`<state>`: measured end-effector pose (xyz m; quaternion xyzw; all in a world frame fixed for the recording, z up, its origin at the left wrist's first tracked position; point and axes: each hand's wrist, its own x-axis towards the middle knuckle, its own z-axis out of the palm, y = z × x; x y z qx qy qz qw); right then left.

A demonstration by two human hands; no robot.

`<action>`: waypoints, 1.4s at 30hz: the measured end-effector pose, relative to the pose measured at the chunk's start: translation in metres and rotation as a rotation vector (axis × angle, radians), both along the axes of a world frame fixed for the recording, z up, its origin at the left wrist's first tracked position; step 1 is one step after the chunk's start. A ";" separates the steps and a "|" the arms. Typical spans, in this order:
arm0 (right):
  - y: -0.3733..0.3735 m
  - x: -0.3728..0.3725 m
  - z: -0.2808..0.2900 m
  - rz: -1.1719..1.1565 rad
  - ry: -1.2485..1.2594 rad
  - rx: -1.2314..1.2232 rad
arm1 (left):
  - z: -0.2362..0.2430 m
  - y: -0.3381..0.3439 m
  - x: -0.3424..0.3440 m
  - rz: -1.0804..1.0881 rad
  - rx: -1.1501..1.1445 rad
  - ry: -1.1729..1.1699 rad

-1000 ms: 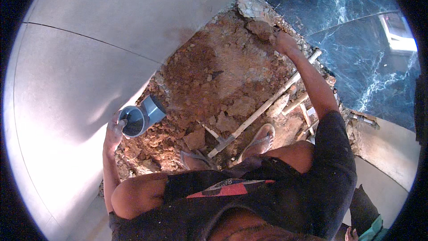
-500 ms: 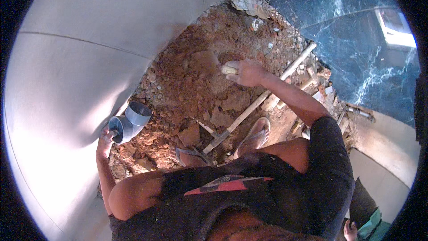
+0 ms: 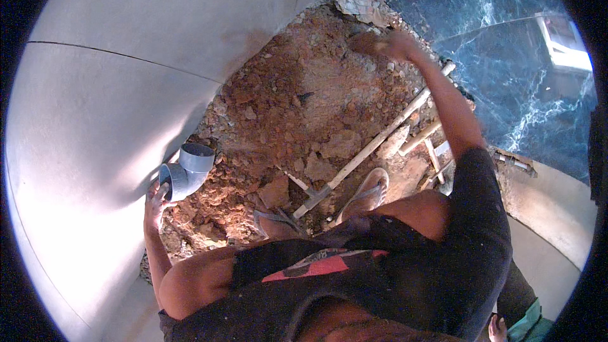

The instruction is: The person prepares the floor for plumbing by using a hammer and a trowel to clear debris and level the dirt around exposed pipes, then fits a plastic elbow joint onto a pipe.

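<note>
L to R: pale tile floor (image 3: 107,107) on the left, unbroken. At its edge the left hand (image 3: 155,197) rests fingers on the rim of a grey pipe elbow (image 3: 185,170); fingers look loosely curled round the lower socket, grip not fully visible. Elbow sits at the pit's left edge, touching the tile, one socket facing up; not buried, not joined to any pipe that shows.

Mid: pit (image 3: 304,120) of red dirt and rubble, dug open, loose chunks lying about. Pickaxe (image 3: 361,155) lies diagonal across it, unheld, near two sandals (image 3: 364,193).

Right: right hand (image 3: 386,44) at the pit's far end by a concrete slab (image 3: 358,1); blurred, seems closed on some debris, can't tell for sure. Dark marble floor (image 3: 506,57) beyond.

Judgement: digging mostly done; clearing rubble and setting the elbow left.
</note>
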<state>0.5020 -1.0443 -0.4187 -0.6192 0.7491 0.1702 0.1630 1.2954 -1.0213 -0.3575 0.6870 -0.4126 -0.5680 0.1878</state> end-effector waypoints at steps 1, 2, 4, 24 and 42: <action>-0.014 0.036 0.001 -0.059 -0.078 0.014 | 0.004 0.004 0.008 0.012 0.053 0.017; -0.019 0.055 0.008 -0.064 -0.086 -0.017 | 0.005 0.000 0.007 0.008 0.071 0.031; -0.020 0.075 -0.005 0.016 -0.055 -0.014 | 0.008 -0.004 0.004 -0.002 0.110 0.066; 0.010 0.011 -0.023 1.141 -0.079 -0.437 | -0.017 -0.015 0.029 -0.123 0.120 -0.153; 0.043 0.086 0.120 0.071 -0.471 -0.198 | 0.039 -0.011 0.018 -0.306 0.132 -0.355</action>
